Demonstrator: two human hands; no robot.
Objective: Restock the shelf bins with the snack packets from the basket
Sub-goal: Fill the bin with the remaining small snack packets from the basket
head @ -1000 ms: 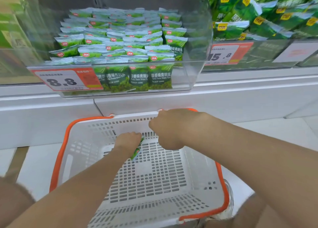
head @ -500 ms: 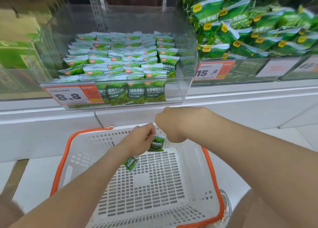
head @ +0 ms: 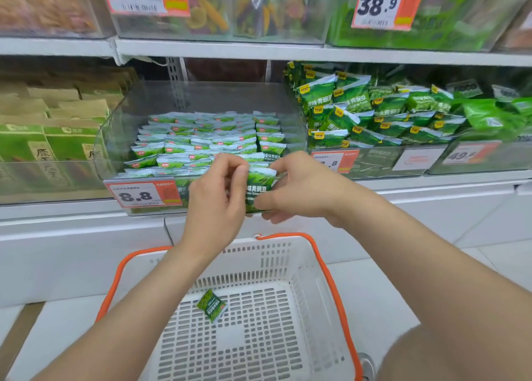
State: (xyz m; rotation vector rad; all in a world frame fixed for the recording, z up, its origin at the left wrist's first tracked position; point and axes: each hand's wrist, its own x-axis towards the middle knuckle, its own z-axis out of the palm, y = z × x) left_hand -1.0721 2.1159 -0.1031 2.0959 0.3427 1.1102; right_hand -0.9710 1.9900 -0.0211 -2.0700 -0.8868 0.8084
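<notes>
Grip: a green snack packet (head: 260, 189) is held upright between both hands. The left hand (head: 217, 196) has its fingers curled against the packet's left edge. The right hand (head: 302, 190) pinches the right edge, with the thumb at the lower corner and the fingers at the top.

Directly behind the grip: the front wall of the clear bin (head: 201, 98). The held packet sits level with the bin's front rim. The bin contains rows of matching stocked packets (head: 207, 138).

Left of the grip: an orange-and-white price tag (head: 141, 195) reading 8.8, fixed to the bin front.

Further left: green and brown cartons (head: 43, 138). Right of the grip: a neighbouring bin of larger green bags (head: 359, 113).

Below the grip: a white basket (head: 288, 262) with an orange rim. One loose packet (head: 211, 308) lies flat on the basket floor, towards the far left part.

Above the grip: a white upper shelf (head: 259, 49) carrying further bins.
</notes>
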